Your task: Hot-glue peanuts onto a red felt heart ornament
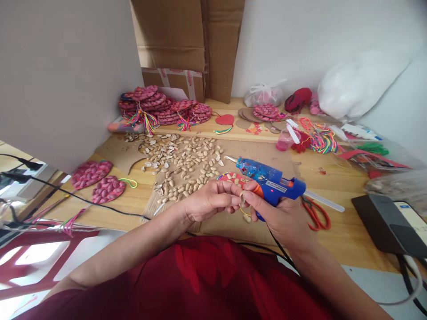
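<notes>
My right hand (271, 213) is wrapped round a blue hot glue gun (263, 175), its nozzle pointing to the upper left. Between that hand's thumb and finger and the fingertips of my left hand (213, 200) is a small pale peanut shell (242, 198). Both hands meet at this shell, and the left fingers are pinched on it. Behind the fingers a red piece with shells on it (233, 177) shows partly; my hands cover the rest. Many peanut shells (191, 162) lie spread on cardboard (216, 229) beyond my left hand.
Stacks of pink shell-covered pieces (160, 106) stand at the back left. Two more pink pieces (108, 189) lie at left near a black cable (80, 192). Red-handled scissors (318, 218), a glue stick (325, 201) and a phone (412, 222) lie at right.
</notes>
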`<state>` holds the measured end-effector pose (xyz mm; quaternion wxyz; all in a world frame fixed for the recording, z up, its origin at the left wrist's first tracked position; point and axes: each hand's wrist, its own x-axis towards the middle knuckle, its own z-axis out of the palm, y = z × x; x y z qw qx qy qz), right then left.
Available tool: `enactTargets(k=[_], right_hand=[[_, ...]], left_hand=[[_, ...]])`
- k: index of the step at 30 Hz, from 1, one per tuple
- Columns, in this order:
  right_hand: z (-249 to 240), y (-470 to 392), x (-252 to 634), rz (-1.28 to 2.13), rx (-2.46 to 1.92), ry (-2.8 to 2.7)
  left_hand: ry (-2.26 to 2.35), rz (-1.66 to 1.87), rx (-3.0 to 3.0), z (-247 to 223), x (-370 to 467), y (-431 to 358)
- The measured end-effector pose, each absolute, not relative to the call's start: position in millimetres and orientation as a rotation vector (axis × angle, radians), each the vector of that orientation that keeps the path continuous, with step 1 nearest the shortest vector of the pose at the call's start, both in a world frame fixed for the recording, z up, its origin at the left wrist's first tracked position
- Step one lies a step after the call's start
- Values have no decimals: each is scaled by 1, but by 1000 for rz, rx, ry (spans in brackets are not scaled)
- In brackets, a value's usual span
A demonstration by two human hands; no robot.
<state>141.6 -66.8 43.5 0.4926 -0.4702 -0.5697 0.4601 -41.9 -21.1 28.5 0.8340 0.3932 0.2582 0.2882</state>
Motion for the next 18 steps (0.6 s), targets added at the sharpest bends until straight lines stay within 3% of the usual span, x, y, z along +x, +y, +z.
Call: enactTargets(k=[18], right_hand=[[28,-63,152,1278,-1053,-1018]], left_hand=[[485,638,747,23,-49,-22]])
